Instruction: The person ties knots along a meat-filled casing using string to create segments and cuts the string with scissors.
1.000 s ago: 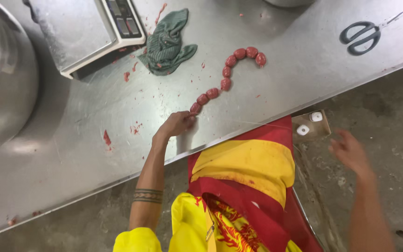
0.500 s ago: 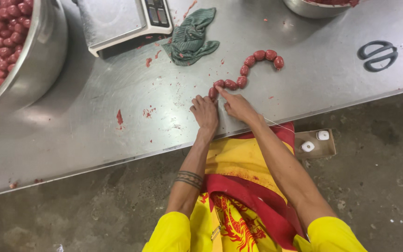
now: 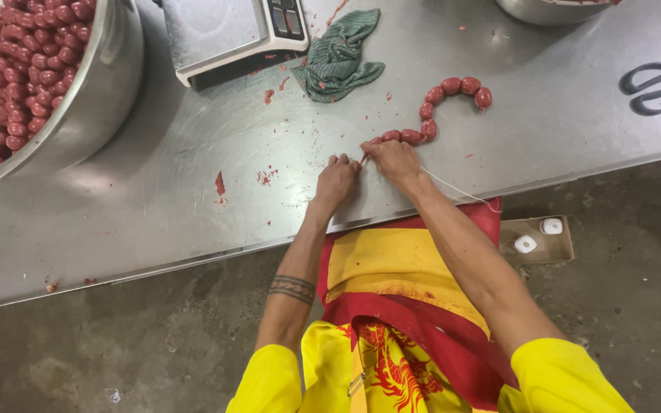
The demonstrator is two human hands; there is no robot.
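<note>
Pinching the sausage string's (image 3: pixel 441 107) near end — both hands (image 3: pixel 369 170) touching.

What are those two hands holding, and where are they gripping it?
Both the left hand and the right hand pinch the near end of the sausage string; a thin white thread trails from there.

A stainless-steel worktop (image 3: pixel 154 229) fills the upper part of the view, its dull surface smeared with small red flecks and catching soft, even light. Below its front edge lies a grey concrete floor (image 3: pixel 636 306), stained and gritty. A small open cardboard box (image 3: pixel 537 241) sits on the floor just beside the worktop's edge.
</note>
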